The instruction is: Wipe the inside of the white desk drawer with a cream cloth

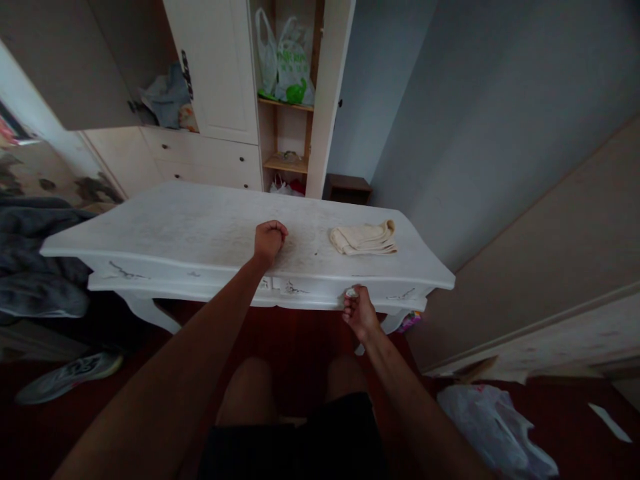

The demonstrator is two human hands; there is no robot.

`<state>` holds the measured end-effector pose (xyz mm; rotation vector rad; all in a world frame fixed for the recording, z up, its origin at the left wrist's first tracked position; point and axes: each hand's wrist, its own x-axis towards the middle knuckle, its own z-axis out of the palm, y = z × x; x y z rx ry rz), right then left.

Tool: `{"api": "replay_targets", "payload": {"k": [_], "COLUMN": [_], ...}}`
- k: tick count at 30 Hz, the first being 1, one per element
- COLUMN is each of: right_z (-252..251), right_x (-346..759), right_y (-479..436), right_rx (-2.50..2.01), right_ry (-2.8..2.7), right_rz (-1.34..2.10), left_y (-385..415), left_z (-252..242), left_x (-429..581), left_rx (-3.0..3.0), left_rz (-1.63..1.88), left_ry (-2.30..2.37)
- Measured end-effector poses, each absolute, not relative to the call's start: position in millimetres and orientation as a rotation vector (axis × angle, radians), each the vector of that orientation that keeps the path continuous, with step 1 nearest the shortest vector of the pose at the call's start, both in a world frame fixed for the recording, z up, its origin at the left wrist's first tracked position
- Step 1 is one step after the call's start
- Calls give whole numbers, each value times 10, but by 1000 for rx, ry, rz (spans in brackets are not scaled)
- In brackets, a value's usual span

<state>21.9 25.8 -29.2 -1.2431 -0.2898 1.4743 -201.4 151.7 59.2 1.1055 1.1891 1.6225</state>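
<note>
A white, scuffed table [165, 227] stands in front of me. My left hand [269, 240] rests on its top as a closed fist near the front edge, with nothing visible in it. My right hand [358, 312] is below the front edge, fingers pinched round a small white drawer knob [351, 293] on the table's front panel. A folded cream cloth [364, 238] lies on the tabletop to the right of my left fist. My knees show under the table's edge.
A white wardrobe [220, 73] with an open shelf holding plastic bags [285, 63] stands behind the table. Grey bedding [35, 260] and a sneaker [70, 375] lie at left. A plastic bag [495, 427] lies on the dark red floor at right, beside a leaning board [550, 267].
</note>
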Motion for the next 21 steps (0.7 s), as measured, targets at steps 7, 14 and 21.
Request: {"api": "replay_targets", "payload": {"k": [7,14,21], "right_z": [-248,-286,-478], "right_x": [188,200,180], "right_y": [-161,-862,-1423], "right_rx": [-1246,-1288,-1375], "right_ry": [-296,-303,-213], "right_rz": [1518,1448,1434], "left_y": [1528,1511,1482], "left_z": [599,628,655], "left_x": [-2023,-2007,-2000], "left_rx": [1101,1090,1108], "left_rz": [1609,1609,1610], "left_ry": [1187,1215,1218]}}
